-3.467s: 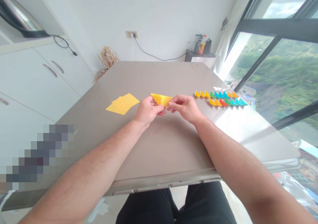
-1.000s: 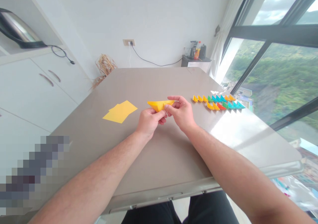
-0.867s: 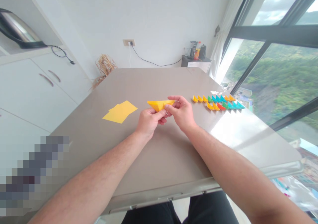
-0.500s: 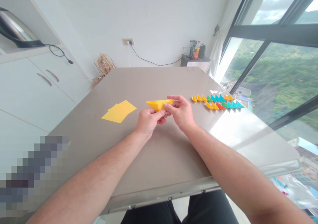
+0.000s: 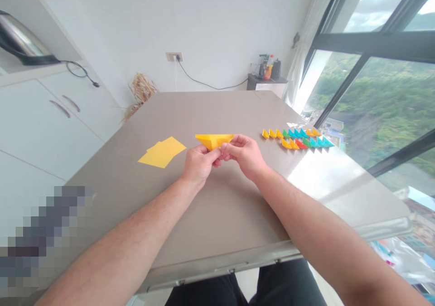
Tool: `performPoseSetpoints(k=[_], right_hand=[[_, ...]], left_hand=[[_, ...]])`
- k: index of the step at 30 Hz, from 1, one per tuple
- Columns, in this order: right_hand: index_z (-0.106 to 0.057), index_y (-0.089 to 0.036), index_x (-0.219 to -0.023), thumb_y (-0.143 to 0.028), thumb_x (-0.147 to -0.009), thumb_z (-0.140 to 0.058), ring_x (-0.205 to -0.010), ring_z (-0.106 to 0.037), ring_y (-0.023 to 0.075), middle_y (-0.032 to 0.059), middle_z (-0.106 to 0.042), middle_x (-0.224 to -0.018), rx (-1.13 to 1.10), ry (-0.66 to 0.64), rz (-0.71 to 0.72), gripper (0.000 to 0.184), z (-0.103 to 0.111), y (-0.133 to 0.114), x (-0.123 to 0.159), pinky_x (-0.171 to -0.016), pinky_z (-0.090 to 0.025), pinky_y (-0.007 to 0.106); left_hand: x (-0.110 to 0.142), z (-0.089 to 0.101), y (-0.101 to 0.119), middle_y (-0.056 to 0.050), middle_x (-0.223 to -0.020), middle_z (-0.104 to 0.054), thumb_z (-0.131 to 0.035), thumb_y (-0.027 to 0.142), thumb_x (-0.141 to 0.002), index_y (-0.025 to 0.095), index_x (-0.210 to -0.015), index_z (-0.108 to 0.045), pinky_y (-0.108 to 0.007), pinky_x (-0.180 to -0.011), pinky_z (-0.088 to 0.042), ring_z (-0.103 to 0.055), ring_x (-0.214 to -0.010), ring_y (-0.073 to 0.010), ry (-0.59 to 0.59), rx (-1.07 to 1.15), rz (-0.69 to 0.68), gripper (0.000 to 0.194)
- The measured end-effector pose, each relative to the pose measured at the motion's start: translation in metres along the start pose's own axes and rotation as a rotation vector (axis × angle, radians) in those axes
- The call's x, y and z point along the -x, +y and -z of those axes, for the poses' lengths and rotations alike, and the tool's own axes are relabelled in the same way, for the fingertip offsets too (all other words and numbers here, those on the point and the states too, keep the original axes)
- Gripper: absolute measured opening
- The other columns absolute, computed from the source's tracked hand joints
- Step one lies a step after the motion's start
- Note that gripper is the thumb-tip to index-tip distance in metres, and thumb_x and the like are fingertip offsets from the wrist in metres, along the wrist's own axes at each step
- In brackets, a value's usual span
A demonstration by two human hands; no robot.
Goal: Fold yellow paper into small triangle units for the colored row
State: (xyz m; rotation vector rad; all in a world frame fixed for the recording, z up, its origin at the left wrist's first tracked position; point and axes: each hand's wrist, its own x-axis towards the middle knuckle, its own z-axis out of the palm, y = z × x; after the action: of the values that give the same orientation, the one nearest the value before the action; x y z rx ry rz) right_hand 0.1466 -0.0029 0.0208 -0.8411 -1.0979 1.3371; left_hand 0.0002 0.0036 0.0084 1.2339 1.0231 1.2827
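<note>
A partly folded piece of yellow origami paper (image 5: 214,140) is held up over the middle of the table, its long straight edge on top and its point downward. My left hand (image 5: 200,163) pinches its lower left part between thumb and fingers. At the lower right, my right hand (image 5: 244,154) grips it with the thumb in front and the fingers behind. The two thumbs nearly meet. To the left lie several flat sheets of yellow paper (image 5: 161,153), overlapping. Far to the right, small folded paper boats (image 5: 288,143) in yellow, green, blue, red and orange stand in two rows.
The grey table (image 5: 217,215) has its near edge just before my lap. A window (image 5: 390,93) borders the right side. Behind the table stand a low cabinet (image 5: 268,83) with bottles and a bundle of dried stalks (image 5: 141,91). A kettle (image 5: 25,39) sits on a shelf at left.
The folded yellow paper has turned more squarely toward me and shifted slightly left. My right fingers have moved down from its upper right corner to behind it. Earlier, the view tilted a little.
</note>
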Motion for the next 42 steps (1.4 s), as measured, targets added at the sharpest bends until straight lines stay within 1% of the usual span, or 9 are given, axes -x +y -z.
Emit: performPoseSetpoints(k=[3, 11, 17, 21, 24, 26, 30, 37, 42], right_hand=[[-0.054, -0.019, -0.067, -0.031, -0.069, -0.085, -0.058, -0.064, 0.0137, -0.0010, -0.067, -0.061, -0.016, 0.009, -0.010, 0.033, 0.000, 0.000, 0.000, -0.064, -0.054, 0.030], [-0.051, -0.020, -0.062, -0.032, -0.069, -0.083, -0.057, -0.064, 0.0139, 0.0004, -0.066, -0.058, -0.003, 0.079, -0.001, 0.035, 0.000, 0.002, -0.002, -0.061, -0.053, 0.029], [-0.057, -0.019, -0.063, -0.033, -0.074, -0.080, -0.059, -0.066, 0.0145, 0.0036, -0.071, -0.062, -0.007, 0.079, -0.026, 0.030, 0.005, 0.004, -0.003, -0.063, -0.055, 0.029], [-0.068, -0.017, -0.074, -0.038, -0.078, -0.079, -0.065, -0.069, 0.0158, 0.0059, -0.073, -0.067, -0.021, 0.049, -0.059, 0.024, 0.009, 0.002, -0.003, -0.069, -0.058, 0.030], [-0.072, -0.015, -0.080, -0.041, -0.082, -0.075, -0.068, -0.071, 0.0171, 0.0071, -0.073, -0.070, -0.027, 0.005, -0.080, 0.026, 0.010, -0.001, -0.003, -0.071, -0.059, 0.031], [-0.069, -0.015, -0.077, -0.041, -0.082, -0.074, -0.067, -0.071, 0.0177, 0.0069, -0.073, -0.070, -0.001, -0.005, -0.072, 0.026, 0.011, -0.002, -0.002, -0.070, -0.060, 0.032], [-0.060, -0.018, -0.068, -0.033, -0.074, -0.082, -0.067, -0.072, 0.0186, 0.0037, -0.072, -0.066, 0.117, -0.007, -0.028, 0.027, 0.011, -0.001, -0.001, -0.070, -0.060, 0.033], [-0.059, -0.019, -0.066, -0.026, -0.074, -0.076, -0.065, -0.070, 0.0172, 0.0027, -0.070, -0.065, 0.207, 0.055, -0.035, 0.020, 0.014, -0.001, -0.002, -0.068, -0.059, 0.033], [-0.061, -0.019, -0.064, -0.024, -0.072, -0.074, -0.063, -0.067, 0.0158, 0.0028, -0.068, -0.063, 0.218, 0.068, -0.042, 0.016, 0.015, -0.002, -0.002, -0.065, -0.057, 0.031]], left_hand=[[0.000, 0.000, 0.000, -0.004, -0.069, -0.069, -0.082, 0.036, -0.072, 0.014, -0.072, -0.074, -0.025, -0.055, -0.041, -0.055, -0.059, -0.0110, -0.009, -0.004, -0.012, 0.023], [0.000, 0.000, 0.000, -0.004, -0.070, -0.069, -0.079, 0.031, -0.072, 0.015, -0.071, -0.073, -0.024, -0.055, -0.044, -0.059, -0.061, -0.0122, 0.011, -0.046, -0.019, 0.017], [0.000, -0.001, 0.002, -0.001, -0.062, -0.066, -0.078, 0.025, -0.067, 0.015, -0.065, -0.071, -0.025, -0.052, -0.044, -0.056, -0.053, -0.0109, 0.062, -0.048, 0.018, 0.013], [-0.001, 0.000, 0.002, -0.001, -0.060, -0.065, -0.076, 0.025, -0.067, 0.015, -0.062, -0.069, -0.025, -0.052, -0.044, -0.055, -0.052, -0.0107, 0.061, -0.040, 0.015, 0.013], [-0.002, 0.002, 0.001, -0.001, -0.060, -0.064, -0.076, 0.025, -0.068, 0.015, -0.062, -0.068, -0.025, -0.053, -0.045, -0.055, -0.053, -0.0105, 0.042, -0.030, 0.008, 0.014], [-0.002, 0.003, 0.001, -0.001, -0.062, -0.065, -0.077, 0.025, -0.068, 0.015, -0.064, -0.069, -0.025, -0.053, -0.045, -0.056, -0.053, -0.0108, 0.031, -0.036, 0.016, 0.013], [0.000, 0.002, 0.002, -0.002, -0.065, -0.066, -0.078, 0.029, -0.071, 0.015, -0.068, -0.072, -0.026, -0.053, -0.045, -0.056, -0.055, -0.0111, -0.012, -0.087, 0.017, 0.016], [0.001, 0.006, 0.002, -0.005, -0.072, -0.070, -0.080, 0.037, -0.071, 0.013, -0.077, -0.076, -0.029, -0.057, -0.049, -0.061, -0.058, -0.0142, -0.124, -0.033, 0.091, 0.025], [0.001, 0.009, 0.002, -0.007, -0.075, -0.072, -0.080, 0.037, -0.070, 0.013, -0.081, -0.077, -0.030, -0.059, -0.050, -0.063, -0.059, -0.0154, -0.151, 0.002, 0.116, 0.026]])
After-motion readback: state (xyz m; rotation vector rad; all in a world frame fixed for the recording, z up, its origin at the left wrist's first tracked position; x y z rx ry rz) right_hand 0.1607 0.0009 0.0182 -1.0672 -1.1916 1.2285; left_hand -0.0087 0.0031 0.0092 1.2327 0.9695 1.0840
